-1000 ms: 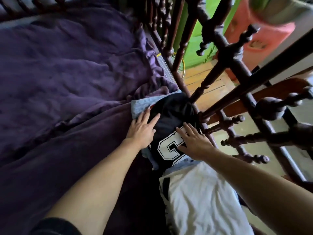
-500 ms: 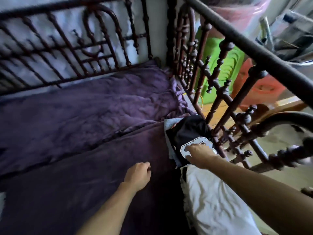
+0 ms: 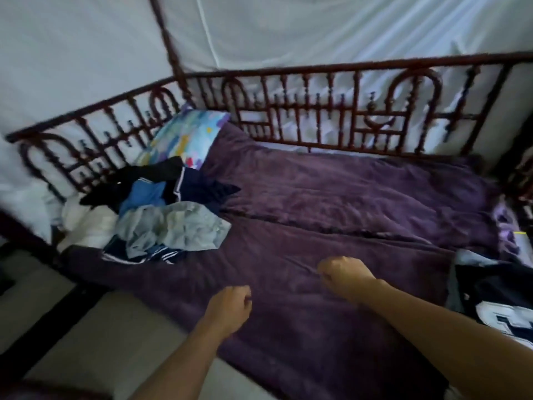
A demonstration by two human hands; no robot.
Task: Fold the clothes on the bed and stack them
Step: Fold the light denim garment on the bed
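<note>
A heap of unfolded clothes lies at the bed's left end: a grey garment point(image 3: 173, 226) on top, a blue one point(image 3: 144, 194), a black one point(image 3: 144, 174), a navy striped piece point(image 3: 138, 256) and white cloth point(image 3: 86, 223). At the right edge sits the folded stack, topped by a black shirt with white lettering point(image 3: 499, 295). My left hand point(image 3: 227, 307) and right hand point(image 3: 346, 275) hover over the purple blanket point(image 3: 346, 197) in the middle, fingers loosely curled, holding nothing.
A dark red wooden railing point(image 3: 317, 111) runs along the bed's far side and left end. A colourful pillow point(image 3: 187, 137) leans in the far left corner. White netting point(image 3: 288, 30) hangs behind. Pale floor point(image 3: 101, 342) shows at the lower left.
Both hands came off the black lettered shirt on the stack and moved left over the blanket. My view swung left, so the unfolded heap is now in sight.
</note>
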